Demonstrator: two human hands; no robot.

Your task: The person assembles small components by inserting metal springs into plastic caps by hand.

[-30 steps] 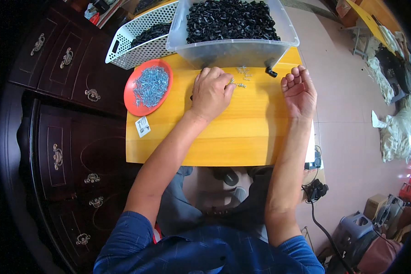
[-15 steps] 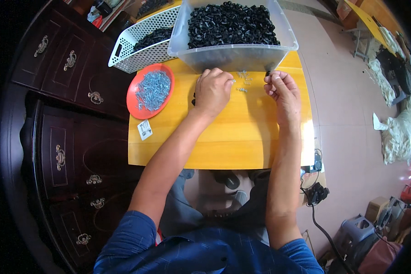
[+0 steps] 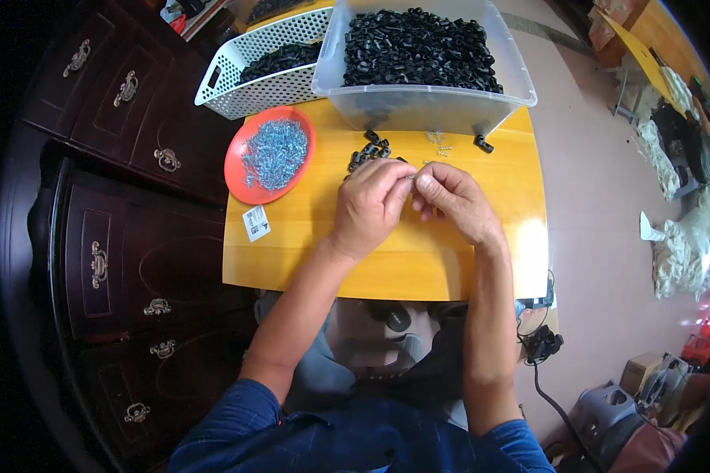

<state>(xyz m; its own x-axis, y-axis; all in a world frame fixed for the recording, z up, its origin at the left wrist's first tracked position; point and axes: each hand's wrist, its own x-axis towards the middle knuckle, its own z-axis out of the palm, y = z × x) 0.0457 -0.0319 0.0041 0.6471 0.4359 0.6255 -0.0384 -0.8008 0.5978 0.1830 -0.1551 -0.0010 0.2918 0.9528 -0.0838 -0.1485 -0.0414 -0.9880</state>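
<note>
My left hand (image 3: pixel 371 206) and my right hand (image 3: pixel 456 203) meet above the middle of the table, both with fingers pinched. Between their fingertips shows a tiny silvery metal piece (image 3: pixel 412 176), too small to name exactly. Just beyond my left fingers lies a loose pile of short black tubular pieces (image 3: pixel 363 156), partly covered by that hand. A few small metal pieces (image 3: pixel 439 143) are scattered past my right hand. One black tubular piece (image 3: pixel 483 143) lies apart, close to the big bin. The red plate (image 3: pixel 233 177) on the left holds a heap of silvery metal pieces (image 3: pixel 276 154).
A translucent plastic bin (image 3: pixel 418 102) full of black pieces stands at the table's far edge. Beside it is a white perforated basket (image 3: pixel 229 99). A white label (image 3: pixel 255 223) lies below the plate. Dark drawers (image 3: pixel 110 260) flank the yellow table (image 3: pixel 292 264).
My right hand has let go of a black piece near the bin and come left and nearer. My left hand has drawn nearer too, uncovering the black pile; the fingertips now meet.
</note>
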